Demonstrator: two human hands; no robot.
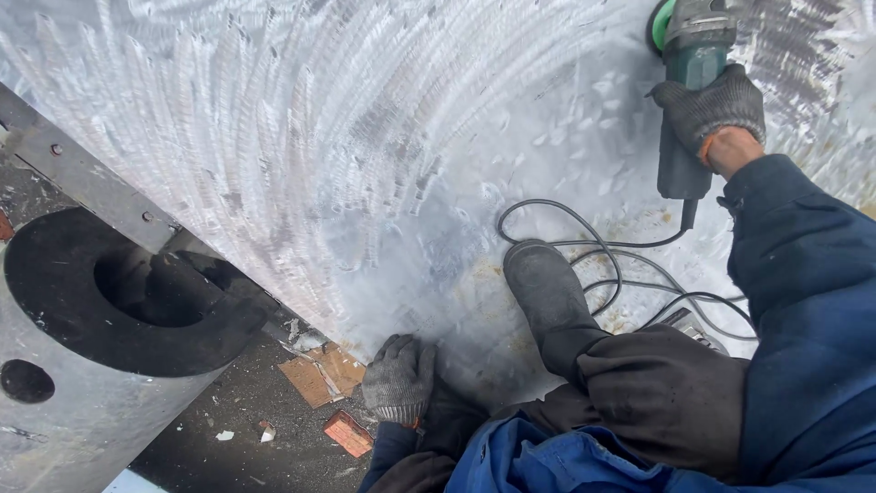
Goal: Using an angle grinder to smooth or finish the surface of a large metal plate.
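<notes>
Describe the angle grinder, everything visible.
The angle grinder has a green body, grey gear head and a green guard at the top edge of the frame. The gloved right hand grips its body. It is held against the scuffed metal sheet. A grey cable runs from its tail in loops past the boot.

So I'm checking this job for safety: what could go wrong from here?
The angle grinder is held in the right hand alone, so a kick could twist it loose. Its cable loops beside the boot and might snag. The left hand braces at the metal sheet edge, which may cut.
</notes>
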